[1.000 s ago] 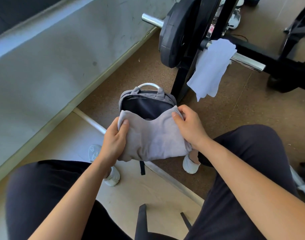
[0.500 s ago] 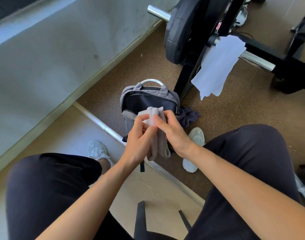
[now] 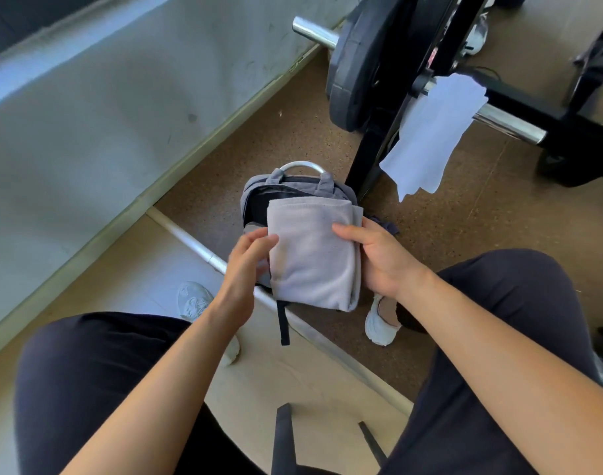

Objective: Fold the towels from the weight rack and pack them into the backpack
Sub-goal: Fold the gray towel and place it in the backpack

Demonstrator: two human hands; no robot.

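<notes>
Grey terry cloth, folded into a neat rectangle, sits at the centre of the view: the grey towel (image 3: 312, 253) is held in the air just above the open mouth of the backpack (image 3: 259, 200), which stands on the brown floor (image 3: 464, 217) between the person's white shoes. The right hand (image 3: 382, 258), at 3 o'clock of the towel, has its grip closed on the towel's layered edge, thumb on top. The left hand (image 3: 247, 265), at 9 o'clock, lies with loosely spread fingers (image 3: 269, 240) touching the towel's left edge, its grip open rather than clamped. Up at 1 o'clock a white towel (image 3: 430, 135) hangs over the chrome bar of the weight rack (image 3: 509, 123), beside a black weight plate (image 3: 353, 66). A dark cloth (image 3: 385, 226) peeks out just right of the backpack.
</notes>
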